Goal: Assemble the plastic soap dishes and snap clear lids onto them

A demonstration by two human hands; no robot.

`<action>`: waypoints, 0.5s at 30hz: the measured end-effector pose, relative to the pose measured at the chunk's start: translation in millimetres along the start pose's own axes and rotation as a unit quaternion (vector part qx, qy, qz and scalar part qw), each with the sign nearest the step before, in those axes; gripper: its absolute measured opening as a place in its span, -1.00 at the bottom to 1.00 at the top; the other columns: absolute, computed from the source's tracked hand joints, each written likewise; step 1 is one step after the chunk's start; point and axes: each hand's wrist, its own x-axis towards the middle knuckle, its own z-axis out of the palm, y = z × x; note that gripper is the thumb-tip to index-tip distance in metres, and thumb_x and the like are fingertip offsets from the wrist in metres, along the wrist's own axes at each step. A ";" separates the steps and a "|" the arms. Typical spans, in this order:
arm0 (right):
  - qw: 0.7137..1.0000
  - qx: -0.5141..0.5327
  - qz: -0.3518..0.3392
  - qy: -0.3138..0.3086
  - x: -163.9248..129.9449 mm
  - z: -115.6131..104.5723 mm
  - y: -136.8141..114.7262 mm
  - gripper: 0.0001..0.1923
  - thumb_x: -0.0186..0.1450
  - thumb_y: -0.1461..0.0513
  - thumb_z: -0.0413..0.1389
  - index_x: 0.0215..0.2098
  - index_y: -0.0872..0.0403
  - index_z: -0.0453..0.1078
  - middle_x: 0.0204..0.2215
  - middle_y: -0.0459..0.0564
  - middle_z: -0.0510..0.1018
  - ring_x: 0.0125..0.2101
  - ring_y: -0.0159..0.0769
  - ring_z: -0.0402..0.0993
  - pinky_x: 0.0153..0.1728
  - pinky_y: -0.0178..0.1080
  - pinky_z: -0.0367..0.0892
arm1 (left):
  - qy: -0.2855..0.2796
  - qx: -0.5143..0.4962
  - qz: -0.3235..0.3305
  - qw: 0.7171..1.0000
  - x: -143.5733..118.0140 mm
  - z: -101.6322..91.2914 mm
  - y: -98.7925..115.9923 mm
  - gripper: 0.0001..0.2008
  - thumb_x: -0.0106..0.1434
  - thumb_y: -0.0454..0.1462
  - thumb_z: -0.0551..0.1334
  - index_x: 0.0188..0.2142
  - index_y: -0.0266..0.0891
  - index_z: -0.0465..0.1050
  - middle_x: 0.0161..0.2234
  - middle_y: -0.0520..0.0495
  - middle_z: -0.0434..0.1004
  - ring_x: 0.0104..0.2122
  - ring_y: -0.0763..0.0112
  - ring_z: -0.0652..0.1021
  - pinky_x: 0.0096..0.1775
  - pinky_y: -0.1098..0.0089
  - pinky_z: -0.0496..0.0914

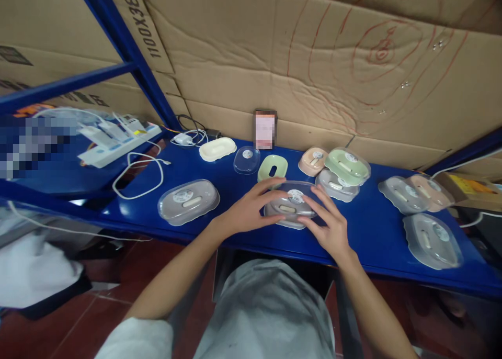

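Note:
In the middle of the blue table, a grey soap dish with a clear lid sits in front of me, a round sticker and a pale strip showing through or on the lid. My left hand grips its left side, thumb near the front edge and fingers over the top. On the opposite side my right hand holds it, with fingers bent over the lid and the thumb at the front rim. Just behind lie a green soap dish piece with an oval hole and a loose clear lid.
Another lidded grey dish stands to the left, beside a cream tray. Stacked lidded dishes are at back right, several more farther right. A phone leans on the cardboard; a white cable loops at left.

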 end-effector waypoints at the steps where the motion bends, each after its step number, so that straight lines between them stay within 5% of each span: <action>1: 1.000 -0.012 0.013 0.004 -5.5 3.4 -1.2 -0.38 0.45 0.12 0.29 0.44 -0.23 0.34 0.39 0.03 0.44 0.40 0.10 0.34 0.38 0.19 0.36 | 0.012 -0.003 0.001 1.000 -6.2 2.7 -4.1 -0.54 0.44 -0.13 0.37 0.29 -0.01 0.42 0.44 -0.21 0.28 0.42 0.06 0.37 0.41 -0.06 0.33; 15: 0.992 -0.078 -0.038 -0.096 -25.8 5.7 5.2 -0.35 0.53 0.18 0.18 0.53 -0.19 0.17 0.42 0.08 0.39 0.45 0.02 0.25 0.37 0.20 0.33 | -0.024 0.013 -0.014 1.000 -23.8 15.0 -15.7 -0.62 0.45 -0.17 0.36 0.20 -0.14 0.44 0.46 -0.27 0.23 0.48 0.05 0.27 0.42 -0.05 0.31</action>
